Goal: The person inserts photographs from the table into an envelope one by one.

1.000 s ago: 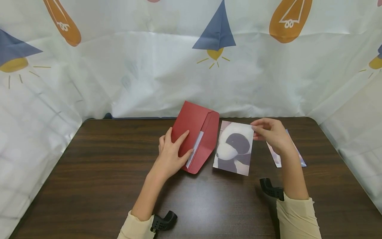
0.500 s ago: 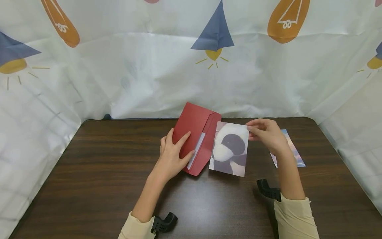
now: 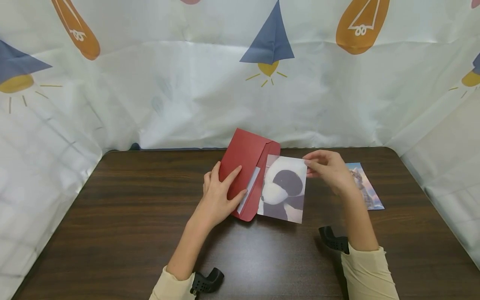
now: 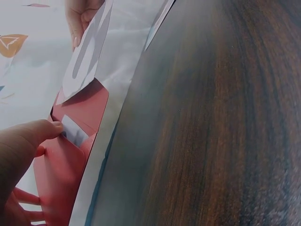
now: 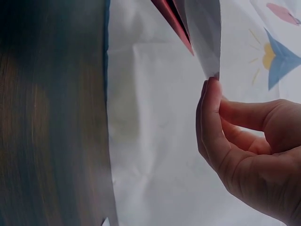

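A red envelope point(image 3: 243, 152) lies tilted on the dark table with its flap spread open to the right. A white paper strip point(image 3: 248, 189) shows in its opening. My left hand point(image 3: 217, 198) rests on the envelope with fingers spread, its thumb touching beside the opening, as the left wrist view also shows. By the upper right corner, my right hand point(image 3: 328, 168) pinches a photo card point(image 3: 283, 187) printed with a black-and-white plush-like face. The card's left edge overlaps the envelope's flap. In the right wrist view, thumb and fingertips point(image 5: 212, 87) meet on the card's corner.
Another picture card point(image 3: 363, 185) lies on the table to the right, partly hidden by the right forearm. The wooden table point(image 3: 123, 221) ends at the back against a white printed curtain point(image 3: 180, 96). A black wrist mount point(image 3: 206, 281) sticks out from each sleeve.
The right hand has carried the photo card left until it overlaps the envelope's flap. More of the other card shows now. The envelope and left hand have shifted slightly right.
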The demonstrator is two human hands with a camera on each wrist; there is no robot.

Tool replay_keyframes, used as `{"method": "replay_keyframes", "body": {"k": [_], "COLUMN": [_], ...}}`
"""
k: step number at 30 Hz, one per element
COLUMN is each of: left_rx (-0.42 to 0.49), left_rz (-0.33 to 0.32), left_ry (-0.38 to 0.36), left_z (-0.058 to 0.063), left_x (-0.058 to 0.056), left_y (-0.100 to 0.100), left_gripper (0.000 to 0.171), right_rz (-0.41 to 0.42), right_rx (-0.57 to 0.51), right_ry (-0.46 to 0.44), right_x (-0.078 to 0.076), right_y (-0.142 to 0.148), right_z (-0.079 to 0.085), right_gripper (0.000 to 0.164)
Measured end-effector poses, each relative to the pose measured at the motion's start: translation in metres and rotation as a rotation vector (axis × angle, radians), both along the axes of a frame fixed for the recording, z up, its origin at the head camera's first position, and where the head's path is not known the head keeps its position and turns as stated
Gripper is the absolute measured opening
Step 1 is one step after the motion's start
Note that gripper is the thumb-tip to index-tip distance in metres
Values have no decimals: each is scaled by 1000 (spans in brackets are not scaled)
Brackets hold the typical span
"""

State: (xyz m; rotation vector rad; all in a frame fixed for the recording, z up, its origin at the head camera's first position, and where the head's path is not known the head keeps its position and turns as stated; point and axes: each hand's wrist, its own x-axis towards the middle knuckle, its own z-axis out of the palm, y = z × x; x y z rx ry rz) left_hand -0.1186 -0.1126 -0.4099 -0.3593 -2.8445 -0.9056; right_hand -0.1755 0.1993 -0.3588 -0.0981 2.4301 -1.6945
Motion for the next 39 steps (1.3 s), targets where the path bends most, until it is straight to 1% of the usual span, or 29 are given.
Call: {"method": "replay_keyframes", "body": {"k": [5, 12, 20, 25, 39], "left_rx": [6, 7, 6, 8, 10], "left_rz": [-6, -21, -32, -32, -33], "left_ry": [-6, 28, 45, 22, 3], "left_z": [-1, -2, -1, 0, 1], "left_x": [1, 1, 2, 3, 3], "left_y": [1, 3, 4, 5, 8], "left_gripper": [70, 68, 67, 69, 70], "right_rz": [-10, -20, -27, -30, -38], "right_rx": [-7, -57, -67, -70, -117], "right_ry": [-8, -8, -17, -11, -2], "right_x": [0, 0, 0, 1, 0], "right_y": [-3, -7, -14, -16, -26], "right_z": [-2, -4, -5, -6, -10], "right_gripper": [30, 31, 30, 29, 29]}}
